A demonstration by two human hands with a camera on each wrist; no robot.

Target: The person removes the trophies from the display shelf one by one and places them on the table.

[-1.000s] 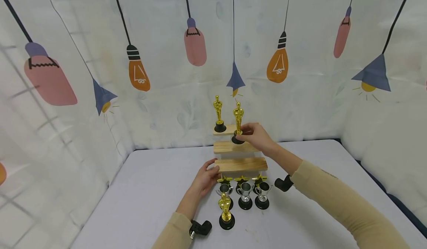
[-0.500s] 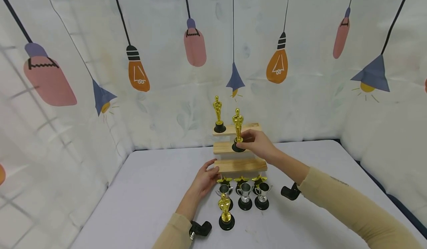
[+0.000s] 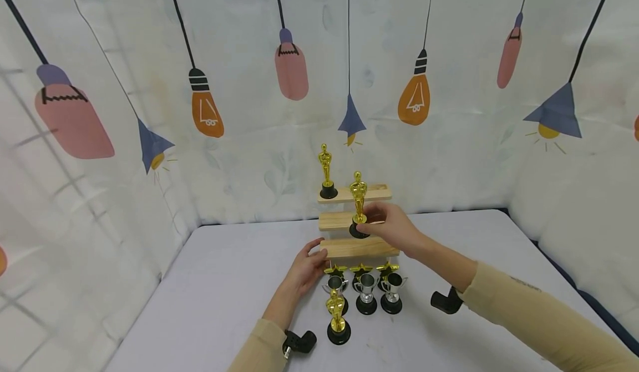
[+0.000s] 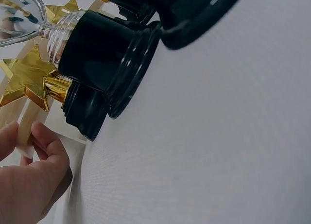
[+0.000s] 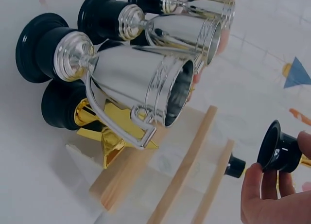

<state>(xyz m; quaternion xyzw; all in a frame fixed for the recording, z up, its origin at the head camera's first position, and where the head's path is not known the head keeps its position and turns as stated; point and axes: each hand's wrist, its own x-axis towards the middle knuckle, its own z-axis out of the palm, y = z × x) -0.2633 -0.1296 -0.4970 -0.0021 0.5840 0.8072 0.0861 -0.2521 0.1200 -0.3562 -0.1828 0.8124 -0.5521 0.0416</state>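
My right hand (image 3: 391, 229) grips a gold figurine trophy (image 3: 359, 192) by its black base, upright in front of the wooden shelves. In the right wrist view, the underside of that base (image 5: 279, 148) shows between thumb and fingers. At the left end of the lowest shelf board (image 3: 361, 246), my left hand (image 3: 305, 269) pinches the wood; the left wrist view shows its thumb and fingertips (image 4: 43, 134) on the board's end. Another gold figurine trophy (image 3: 326, 167) stands on the top shelf (image 3: 366, 194), at its left end. The middle shelf (image 3: 333, 221) is partly hidden behind the held trophy.
Before the shelves stand three gold star trophies (image 3: 361, 271), with three silver cups (image 3: 366, 291) in front of them. One more gold figurine trophy (image 3: 338, 322) is nearest me, overlapping the left cup. A patterned cloth wall (image 3: 249, 167) rises behind the white table (image 3: 224, 283).
My right hand has lowered the held figurine trophy from near the top shelf to between the middle and lowest shelves, as seen from the head. The left hand stays at the board's end.
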